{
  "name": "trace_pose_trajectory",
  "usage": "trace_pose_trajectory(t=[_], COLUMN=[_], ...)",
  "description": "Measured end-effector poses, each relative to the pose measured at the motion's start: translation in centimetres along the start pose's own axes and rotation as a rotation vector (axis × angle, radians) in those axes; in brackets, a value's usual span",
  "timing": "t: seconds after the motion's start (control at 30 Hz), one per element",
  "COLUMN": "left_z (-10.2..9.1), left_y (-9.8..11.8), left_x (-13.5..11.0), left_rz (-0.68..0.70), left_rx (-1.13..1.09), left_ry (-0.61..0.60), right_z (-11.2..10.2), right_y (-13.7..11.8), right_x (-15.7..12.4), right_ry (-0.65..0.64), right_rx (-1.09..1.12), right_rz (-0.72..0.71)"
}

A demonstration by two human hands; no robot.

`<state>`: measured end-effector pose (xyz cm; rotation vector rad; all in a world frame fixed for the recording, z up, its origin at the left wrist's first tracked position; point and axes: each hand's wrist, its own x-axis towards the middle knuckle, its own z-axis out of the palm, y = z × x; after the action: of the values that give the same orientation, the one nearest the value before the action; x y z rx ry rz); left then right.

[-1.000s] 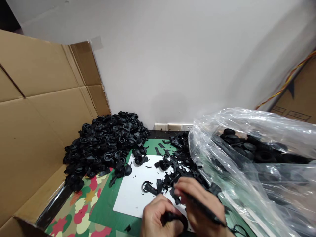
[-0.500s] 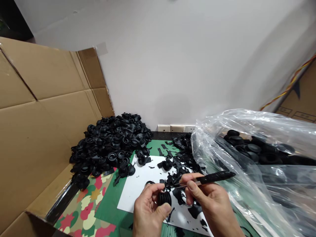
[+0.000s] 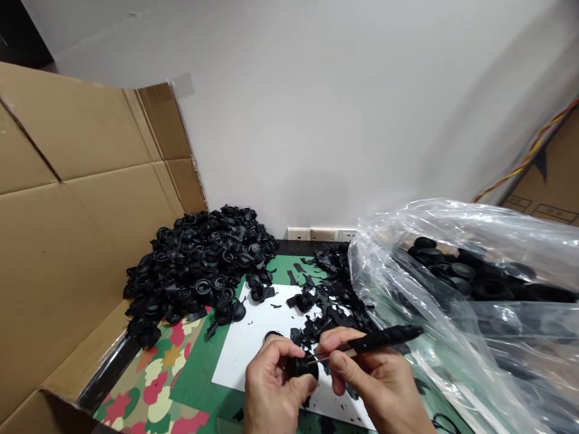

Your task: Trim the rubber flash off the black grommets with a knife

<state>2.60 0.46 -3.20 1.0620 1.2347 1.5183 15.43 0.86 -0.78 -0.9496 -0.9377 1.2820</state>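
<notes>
My left hand (image 3: 271,386) is closed around a small black ribbed rubber part (image 3: 300,366), pinched between thumb and fingers over the white sheet (image 3: 246,349). In my right hand (image 3: 375,380) I grip a black-handled knife (image 3: 380,339) whose thin blade tip touches that part. A large heap of similar black rubber parts (image 3: 203,265) lies at the back left. Black trimmings (image 3: 330,301) are scattered just beyond my hands.
A clear plastic bag (image 3: 452,301) holding more black parts fills the right side. Opened cardboard flaps (image 3: 76,199) stand along the left. A green mat (image 3: 199,374) and a camouflage-pattern cloth (image 3: 149,392) cover the table. Wall sockets (image 3: 316,234) sit at the back.
My hands rose from the sheet with the part and knife. The knife swung from pointing right and down to lying level, and its tip now meets the part.
</notes>
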Motion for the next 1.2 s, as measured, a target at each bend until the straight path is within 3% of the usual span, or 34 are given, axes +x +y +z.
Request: trace_pose_trajectory(t=[0.27,0.43,0.53,0.63,0.7,0.77,0.83,0.9,1.03,1.2], left_z=[0.1,-0.2,-0.6,-0.8,-0.7,-0.5,-0.3,-0.1,-0.1,-0.7], left_y=[-0.7,-0.8,-0.9,-0.8,-0.5,-0.2,0.1,0.2,-0.2,-0.2], left_x=[-0.1,0.1,0.3,0.2,-0.2,-0.8,-1.2,-1.3,-0.7,0.1], left_rz=[0.007,-0.031,-0.107,-0.144,-0.117,-0.017,0.075,0.076,0.044,0.016], left_rx=[-0.016,-0.035,-0.042,-0.045,-0.027,0.005,0.037,0.055,0.099,0.164], left_ry=[-0.028,-0.044,-0.11,-0.148,-0.141,-0.117,-0.073,-0.04,-0.001,-0.058], right_z=[-0.7,-1.1,-1.1,-1.5,-2.2,-2.9,-3.5,-3.6,-2.3,-1.2], right_y=[1.4,2.2,2.7,2.4,1.9,1.1,0.6,0.3,0.4,1.1], right_x=[0.4,0.3,-0.4,-0.4,0.1,0.9,1.5,1.4,-0.1,-1.0], right_ry=[-0.15,-0.17,-0.159,-0.243,-0.281,-0.181,-0.005,0.111,0.15,0.098], right_rx=[-0.017,-0.075,-0.191,-0.447,-0.613,-0.671,-0.631,-0.522,-0.225,-0.087], right_rz=[-0.004,-0.111,-0.266,-0.49,-0.687,-0.831,-0.771,-0.542,-0.082,0.005])
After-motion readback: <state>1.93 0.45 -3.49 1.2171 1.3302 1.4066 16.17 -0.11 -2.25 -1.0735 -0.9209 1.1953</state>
